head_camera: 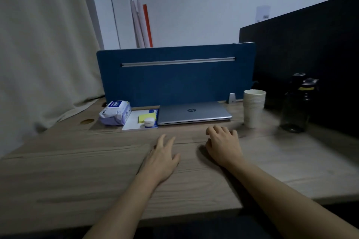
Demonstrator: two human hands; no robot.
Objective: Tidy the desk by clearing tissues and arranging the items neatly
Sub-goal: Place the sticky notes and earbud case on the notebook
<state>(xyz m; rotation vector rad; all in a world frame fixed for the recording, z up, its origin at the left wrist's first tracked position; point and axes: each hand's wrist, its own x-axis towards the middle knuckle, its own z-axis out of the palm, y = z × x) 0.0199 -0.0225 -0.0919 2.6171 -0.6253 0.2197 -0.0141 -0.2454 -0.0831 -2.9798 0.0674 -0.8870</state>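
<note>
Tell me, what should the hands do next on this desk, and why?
Probably the right hand should nudge the stack of paper cups back toward the blue divider. Both hands are empty, no loose tissues show, and the cups stand nearest that hand, forward of the closed laptop.

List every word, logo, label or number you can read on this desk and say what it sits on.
"hp", round logo on the lid of the closed laptop.
Wet wipes pack: white print on the blue label, too blurred to read.
Notepad: white letters on its blue edge strip, too small to read.
Water bottle: yellow band, no legible text.
</note>
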